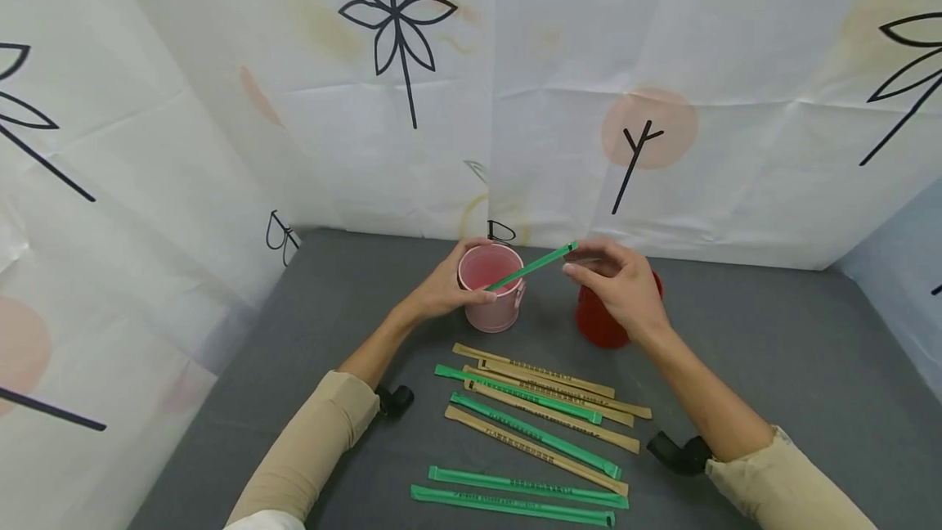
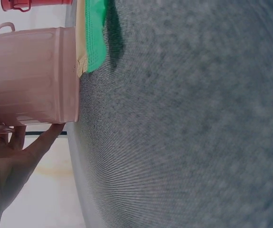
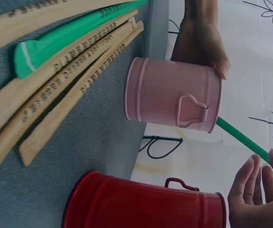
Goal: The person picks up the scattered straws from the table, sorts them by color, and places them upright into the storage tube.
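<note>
My left hand (image 1: 450, 280) grips a small pink metal bucket (image 1: 491, 316) from its left side, thumb at the front and fingers behind. In the right wrist view the pink bucket (image 3: 169, 92) stands upright with a folded side handle. A green paper-wrapped straw (image 1: 536, 265) leans with its lower end inside the bucket's mouth. My right hand (image 1: 618, 280) pinches the straw's upper end between thumb and fingertips. Just behind that hand stands a red metal bucket (image 1: 599, 324), partly hidden by it. The inside of the red bucket cannot be seen.
Several tan wrapped straws (image 1: 545, 387) lie in a loose pile on the grey tabletop (image 1: 765, 334), in front of the buckets. Among and below them lie green wrapped straws (image 1: 515, 505). A white printed cloth (image 1: 559, 39) hangs behind the table.
</note>
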`<move>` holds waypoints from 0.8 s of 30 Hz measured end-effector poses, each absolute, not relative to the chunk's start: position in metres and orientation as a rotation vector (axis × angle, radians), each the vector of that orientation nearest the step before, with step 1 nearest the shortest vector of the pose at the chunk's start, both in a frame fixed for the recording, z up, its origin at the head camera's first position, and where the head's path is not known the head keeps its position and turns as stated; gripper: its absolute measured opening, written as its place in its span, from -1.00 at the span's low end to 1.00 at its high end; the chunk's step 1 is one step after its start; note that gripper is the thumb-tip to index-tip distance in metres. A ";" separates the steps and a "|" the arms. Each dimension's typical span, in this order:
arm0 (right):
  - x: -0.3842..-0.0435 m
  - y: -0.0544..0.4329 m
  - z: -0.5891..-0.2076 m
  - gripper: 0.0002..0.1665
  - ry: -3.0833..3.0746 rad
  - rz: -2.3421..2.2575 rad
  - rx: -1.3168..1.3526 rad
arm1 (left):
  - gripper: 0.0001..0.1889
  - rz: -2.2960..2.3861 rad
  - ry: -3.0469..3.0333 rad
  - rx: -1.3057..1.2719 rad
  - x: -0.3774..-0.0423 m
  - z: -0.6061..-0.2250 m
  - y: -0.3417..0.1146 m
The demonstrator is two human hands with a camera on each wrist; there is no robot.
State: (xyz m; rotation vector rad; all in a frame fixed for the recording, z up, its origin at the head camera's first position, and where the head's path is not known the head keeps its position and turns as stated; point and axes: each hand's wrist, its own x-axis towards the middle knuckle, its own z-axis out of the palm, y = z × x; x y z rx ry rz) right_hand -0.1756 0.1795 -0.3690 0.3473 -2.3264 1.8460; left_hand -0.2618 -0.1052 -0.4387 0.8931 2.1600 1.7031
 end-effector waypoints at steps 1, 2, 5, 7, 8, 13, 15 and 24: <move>-0.174 0.181 -0.370 -0.62 -2.331 1.833 0.349 | -0.09 1.705 2.162 0.893 -0.261 -0.438 -0.105; -0.172 0.182 -0.370 -0.63 -2.337 1.817 0.352 | -0.09 1.702 2.169 0.890 -0.261 -0.438 -0.105; -0.164 0.186 -0.372 -0.64 -2.348 1.796 0.359 | -0.10 1.694 2.179 0.876 -0.260 -0.437 -0.105; -0.159 0.188 -0.372 -0.66 -2.351 1.792 0.366 | -0.09 1.685 2.185 0.868 -0.260 -0.437 -0.106; -0.156 0.190 -0.372 -0.67 -2.354 1.790 0.372 | -0.08 1.680 2.186 0.866 -0.260 -0.437 -0.106; -0.141 0.194 -0.371 -0.71 -2.354 1.819 0.417 | -0.05 1.652 2.211 0.876 -0.261 -0.436 -0.106; -0.135 0.195 -0.373 -0.71 -2.353 1.842 0.444 | -0.05 1.641 2.229 0.876 -0.260 -0.436 -0.107; -0.113 0.202 -0.386 -0.71 -2.401 1.804 0.453 | -0.09 1.600 2.287 0.896 -0.259 -0.436 -0.106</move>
